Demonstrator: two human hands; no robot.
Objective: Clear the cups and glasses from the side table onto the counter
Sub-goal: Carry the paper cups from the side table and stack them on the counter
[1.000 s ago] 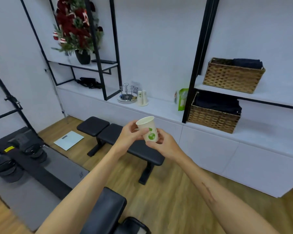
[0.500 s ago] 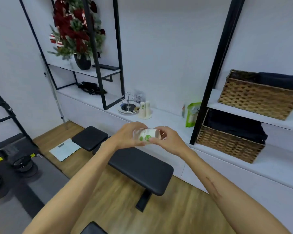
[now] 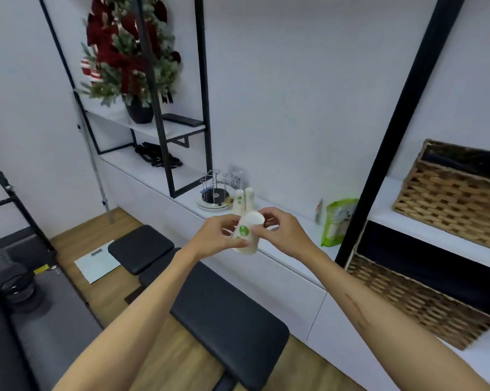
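While both hands pinch paper cup (image 3: 245,232): black bench (image 3: 227,309) before counter (image 3: 280,258).

Home gym corner: padded black benches (image 3: 224,311), floor scale (image 3: 97,261), wicker baskets (image 3: 452,190) on white shelving.

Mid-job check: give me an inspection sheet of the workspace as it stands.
Surface: white counter along the wall.
Job's things: paper cup held tilted in the air; two upside-down cup stacks on the counter.
Clutter: wire rack on a plate, green pouch.
Grip: left hand and right hand both hold the cup.
Cables: dark straps, kind unclear.
Surroundings: wicker baskets, black bench, floor scale.
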